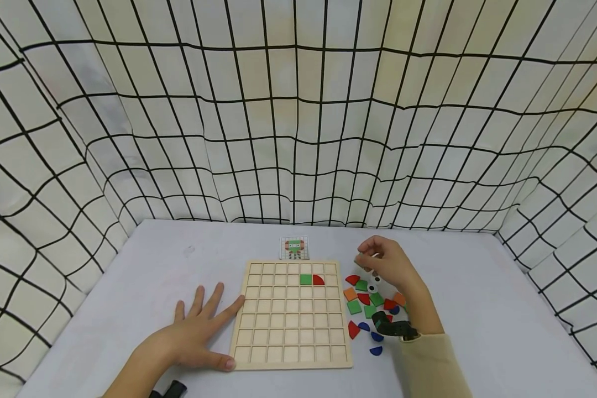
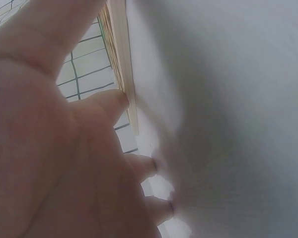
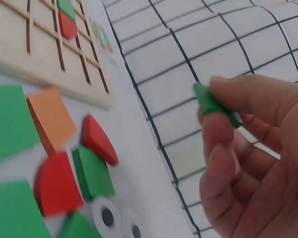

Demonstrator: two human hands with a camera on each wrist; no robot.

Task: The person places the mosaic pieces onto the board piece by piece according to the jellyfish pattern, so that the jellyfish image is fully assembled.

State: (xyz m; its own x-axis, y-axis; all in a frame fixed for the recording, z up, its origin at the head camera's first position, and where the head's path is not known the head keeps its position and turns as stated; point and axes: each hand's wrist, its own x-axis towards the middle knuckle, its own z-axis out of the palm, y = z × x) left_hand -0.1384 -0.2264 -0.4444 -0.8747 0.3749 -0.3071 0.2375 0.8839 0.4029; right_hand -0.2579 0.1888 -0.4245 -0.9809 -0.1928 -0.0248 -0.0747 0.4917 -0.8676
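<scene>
My right hand [image 1: 385,262] pinches a green block [image 3: 216,106] between thumb and fingertips, just off the far right corner of the wooden grid board [image 1: 288,366]. Spread flat on the table, my left hand [image 1: 194,337] has its thumb and index fingertip against the board's left edge. In one of the board's upper rows lie a green square [image 1: 305,279] and, right beside it, a red quarter-circle [image 1: 318,280]. Beneath my right hand and wrist are loose pieces, among them an orange square [image 1: 350,293] and round eye pieces [image 3: 107,215].
Behind the board lies a small pattern card [image 1: 294,247] with a coloured figure. Several blue half-circles [image 1: 376,351] and a red quarter-circle [image 1: 354,330] lie right of the board. Black netting [image 1: 298,138] over white cloth stands around the white table [image 1: 179,251].
</scene>
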